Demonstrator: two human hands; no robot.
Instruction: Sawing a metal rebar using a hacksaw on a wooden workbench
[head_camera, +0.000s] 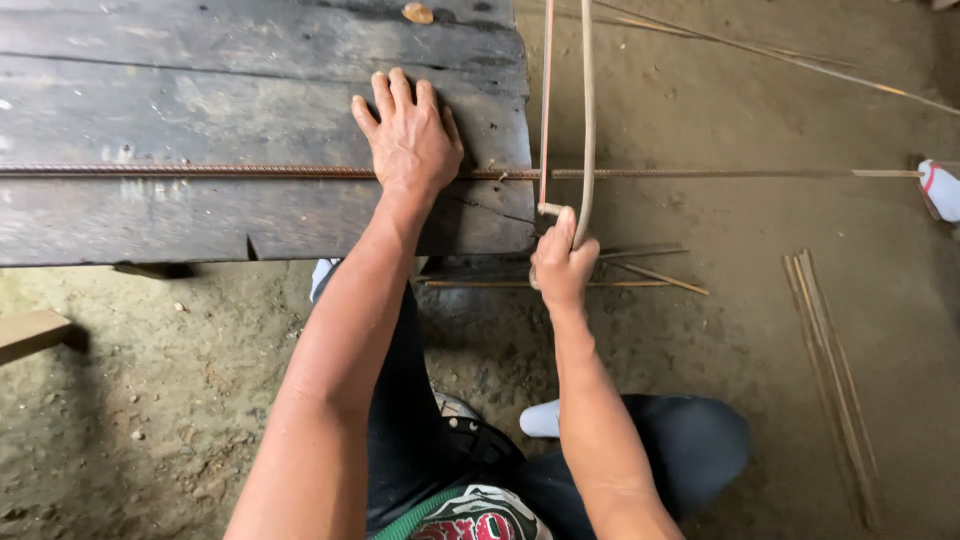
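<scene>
Two hands | left hand (408, 135) flat, fingers spread, on rebar (200, 171) | right hand (560, 262) grip pinching, seemingly, bent rod (586, 120)

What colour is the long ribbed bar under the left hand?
Rusty reddish-brown ribbed steel bar, clearest in the head view.

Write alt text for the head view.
A left hand presses a ribbed steel bar flat on a dark wooden bench, while the right hand grips a thin bent rod beside the bench edge, above a dirt floor.

No pkgs, labels, signs or screens in view.
</scene>
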